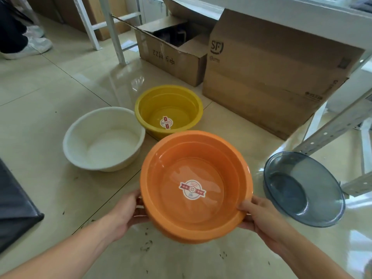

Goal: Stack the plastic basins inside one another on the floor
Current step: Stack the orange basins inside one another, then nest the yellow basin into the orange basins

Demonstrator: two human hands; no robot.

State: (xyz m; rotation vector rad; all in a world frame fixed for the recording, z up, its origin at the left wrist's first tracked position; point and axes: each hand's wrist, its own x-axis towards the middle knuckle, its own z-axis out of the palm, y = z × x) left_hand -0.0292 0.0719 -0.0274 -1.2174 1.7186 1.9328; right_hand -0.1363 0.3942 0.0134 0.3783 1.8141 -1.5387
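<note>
An orange basin (196,172) with a round sticker inside is held above the tiled floor, tilted a little toward me. My left hand (126,210) grips its left rim and my right hand (259,216) grips its right rim. Behind it a yellow basin (169,101) with a similar sticker stands upright on the floor. To its left stands a white basin (102,137), empty. On the right a translucent grey-blue basin (302,188) rests on the floor, leaning against a shelf leg.
Cardboard boxes (267,73) stand behind the basins, one of them open (173,51). White metal shelf legs (338,125) run along the right and back. A black object (14,204) lies at the left edge. A person's feet in white shoes (28,47) are at the far left.
</note>
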